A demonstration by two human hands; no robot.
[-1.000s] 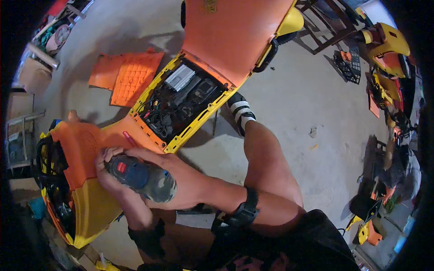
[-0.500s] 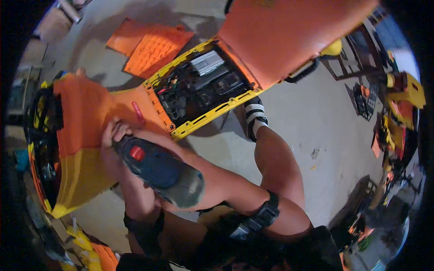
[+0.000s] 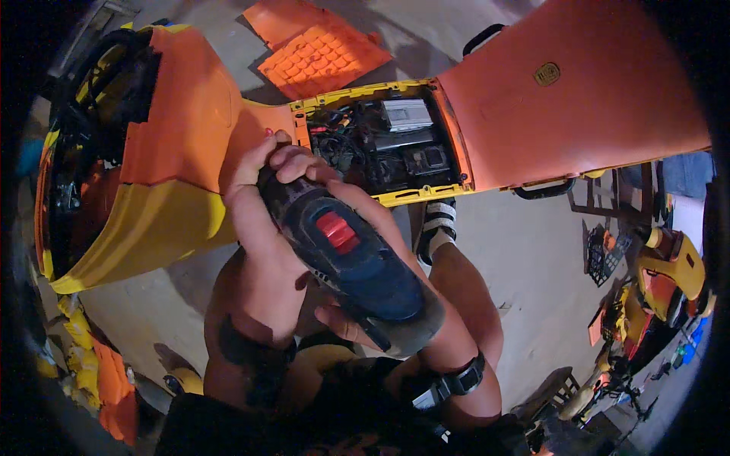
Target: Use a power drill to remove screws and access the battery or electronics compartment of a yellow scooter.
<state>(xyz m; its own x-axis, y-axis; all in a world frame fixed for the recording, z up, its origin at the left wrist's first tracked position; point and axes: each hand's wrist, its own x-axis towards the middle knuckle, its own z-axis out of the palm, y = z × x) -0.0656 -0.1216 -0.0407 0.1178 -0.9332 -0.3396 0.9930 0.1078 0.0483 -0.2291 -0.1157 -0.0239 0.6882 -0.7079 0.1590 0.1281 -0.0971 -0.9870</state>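
A dark, rounded hand-held power tool (image 3: 365, 266) with a red switch (image 3: 338, 232) is held slantwise in front of me. My left hand (image 3: 255, 201) is closed around its far-left end. The fingers of my right hand (image 3: 300, 163) curl over that same end from the other side, and the right forearm runs along the tool. A fingertip shows under the near end, but I cannot tell whose hand it belongs to. Just beyond lies an open compartment (image 3: 334, 101) with a yellow rim, holding wires and a silver box (image 3: 407, 115). A small red item (image 3: 268, 132) peeks out beyond the left hand.
An orange and yellow body shell (image 3: 182, 114) stands at left, with an orange panel (image 3: 570, 83) at far right. A loose orange textured mat (image 3: 323, 61) lies on the floor (image 3: 525, 266) behind. Yellow and orange parts (image 3: 673, 270) crowd the right edge; an orange piece (image 3: 114, 387) lies lower left.
Both hands have brought the tool up and to the right, so it looks larger and its red switch faces me. The whole view has shifted, with the compartment now farther right.
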